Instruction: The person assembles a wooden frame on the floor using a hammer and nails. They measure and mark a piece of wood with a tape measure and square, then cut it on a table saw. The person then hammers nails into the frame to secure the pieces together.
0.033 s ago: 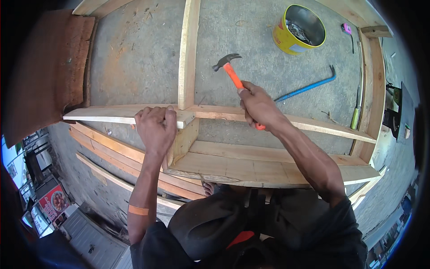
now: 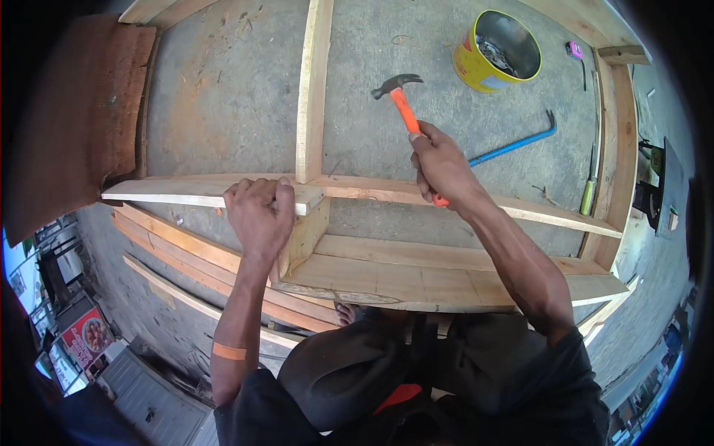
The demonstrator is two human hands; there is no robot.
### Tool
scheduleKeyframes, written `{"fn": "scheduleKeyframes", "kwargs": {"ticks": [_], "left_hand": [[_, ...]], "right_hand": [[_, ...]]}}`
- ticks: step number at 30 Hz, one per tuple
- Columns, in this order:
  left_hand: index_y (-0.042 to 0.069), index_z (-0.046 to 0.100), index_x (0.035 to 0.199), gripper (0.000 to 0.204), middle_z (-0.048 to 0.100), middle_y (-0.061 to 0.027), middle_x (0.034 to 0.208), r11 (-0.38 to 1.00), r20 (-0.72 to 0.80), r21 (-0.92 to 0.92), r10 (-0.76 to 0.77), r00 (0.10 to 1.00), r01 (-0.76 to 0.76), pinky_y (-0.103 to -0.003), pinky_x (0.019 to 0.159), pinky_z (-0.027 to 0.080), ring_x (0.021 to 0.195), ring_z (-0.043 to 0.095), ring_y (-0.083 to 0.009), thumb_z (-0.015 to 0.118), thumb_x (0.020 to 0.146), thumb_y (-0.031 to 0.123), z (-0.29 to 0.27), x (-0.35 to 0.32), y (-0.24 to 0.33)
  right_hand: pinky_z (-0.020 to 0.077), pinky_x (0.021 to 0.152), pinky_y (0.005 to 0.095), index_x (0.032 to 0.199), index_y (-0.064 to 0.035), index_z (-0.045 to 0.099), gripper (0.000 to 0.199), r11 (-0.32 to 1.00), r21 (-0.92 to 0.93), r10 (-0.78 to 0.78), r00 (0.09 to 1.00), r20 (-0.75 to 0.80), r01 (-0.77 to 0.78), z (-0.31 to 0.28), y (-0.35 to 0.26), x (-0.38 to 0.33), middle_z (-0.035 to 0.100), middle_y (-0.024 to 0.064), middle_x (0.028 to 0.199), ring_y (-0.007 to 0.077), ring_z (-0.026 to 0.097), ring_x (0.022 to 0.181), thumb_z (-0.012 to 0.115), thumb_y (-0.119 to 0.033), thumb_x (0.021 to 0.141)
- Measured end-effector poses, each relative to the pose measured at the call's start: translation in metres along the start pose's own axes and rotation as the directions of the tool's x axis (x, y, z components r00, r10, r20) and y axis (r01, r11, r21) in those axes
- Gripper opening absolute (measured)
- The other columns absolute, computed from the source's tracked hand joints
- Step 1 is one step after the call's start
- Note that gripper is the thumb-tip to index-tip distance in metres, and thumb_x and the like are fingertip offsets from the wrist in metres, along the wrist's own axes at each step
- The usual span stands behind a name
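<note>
In my right hand (image 2: 446, 167) is a claw hammer (image 2: 404, 110), gripped by its orange handle. Its dark head is raised over the concrete floor, beyond the frame's cross rail (image 2: 372, 187). My left hand (image 2: 260, 215) curls its fingers over a short wooden plank (image 2: 167, 192), close to the plank's right end. That plank lies along the near side of the rail, where an upright-looking divider beam (image 2: 312, 97) meets it. Below the plank's end stands a wooden block (image 2: 306, 232), partly hidden by my left wrist.
On the floor inside the frame are a yellow can (image 2: 480, 63) with metal bits in it, a blue pry bar (image 2: 513, 149), a green-handled screwdriver (image 2: 588, 195) and a pink tape measure (image 2: 573, 50). Loose boards (image 2: 178, 245) lie at the left. A brown sheet (image 2: 74, 111) borders the far left.
My right hand and the hammer have shifted to the right and slightly farther away. The left hand stays on the plank.
</note>
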State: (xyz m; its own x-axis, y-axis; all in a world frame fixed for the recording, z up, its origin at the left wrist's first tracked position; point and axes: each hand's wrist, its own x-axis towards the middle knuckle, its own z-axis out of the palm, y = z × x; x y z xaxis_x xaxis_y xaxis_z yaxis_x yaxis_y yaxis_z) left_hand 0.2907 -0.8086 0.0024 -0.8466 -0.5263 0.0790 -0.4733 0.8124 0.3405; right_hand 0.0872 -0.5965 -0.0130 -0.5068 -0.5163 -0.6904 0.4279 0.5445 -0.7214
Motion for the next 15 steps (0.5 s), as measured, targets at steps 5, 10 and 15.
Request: {"fn": "scheduleKeyframes", "kwargs": {"ticks": [5, 10, 15], "left_hand": [[0.004, 0.073, 0.075, 0.029, 0.065, -0.0077, 0.070, 1.000, -0.001, -0.027, -0.009, 1.000, 0.009, -0.041, 0.095, 0.038, 0.076, 0.055, -0.0266, 0.063, 0.094, 0.024, -0.002, 0.005, -0.001], [0.003, 0.070, 0.073, 0.028, 0.062, -0.0077, 0.069, 0.999, 0.001, -0.029, 0.016, 1.000, -0.016, -0.042, 0.093, 0.039, 0.074, 0.053, -0.0274, 0.062, 0.094, 0.020, 0.003, 0.004, -0.007], [0.004, 0.070, 0.075, 0.025, 0.062, -0.0069, 0.071, 0.997, -0.040, -0.052, 0.048, 0.998, -0.051, -0.042, 0.092, 0.039, 0.073, 0.052, -0.0273, 0.062, 0.093, 0.018, -0.002, 0.005, -0.007]], "right_hand": [[0.0445, 0.040, 0.0344, 0.146, 0.0023, 0.040, 0.047, 0.993, 0.108, 0.087, 0.944, -0.320, -0.055, 0.032, -0.009, -0.013, 0.054, 0.0082, 0.075, 0.0187, 0.056, 0.047, 0.038, -0.025, 0.109], [0.0442, 0.041, 0.0352, 0.153, 0.0009, 0.038, 0.053, 0.977, -0.076, 0.209, 0.969, 0.129, -0.200, 0.055, -0.020, -0.022, 0.053, 0.0074, 0.076, 0.0180, 0.057, 0.048, 0.042, -0.027, 0.108], [0.0429, 0.039, 0.0309, 0.155, -0.0002, 0.036, 0.055, 0.999, -0.019, 0.043, 0.948, -0.316, -0.051, 0.004, -0.057, -0.017, 0.050, 0.0043, 0.075, 0.0137, 0.053, 0.044, 0.045, -0.027, 0.108]]}}
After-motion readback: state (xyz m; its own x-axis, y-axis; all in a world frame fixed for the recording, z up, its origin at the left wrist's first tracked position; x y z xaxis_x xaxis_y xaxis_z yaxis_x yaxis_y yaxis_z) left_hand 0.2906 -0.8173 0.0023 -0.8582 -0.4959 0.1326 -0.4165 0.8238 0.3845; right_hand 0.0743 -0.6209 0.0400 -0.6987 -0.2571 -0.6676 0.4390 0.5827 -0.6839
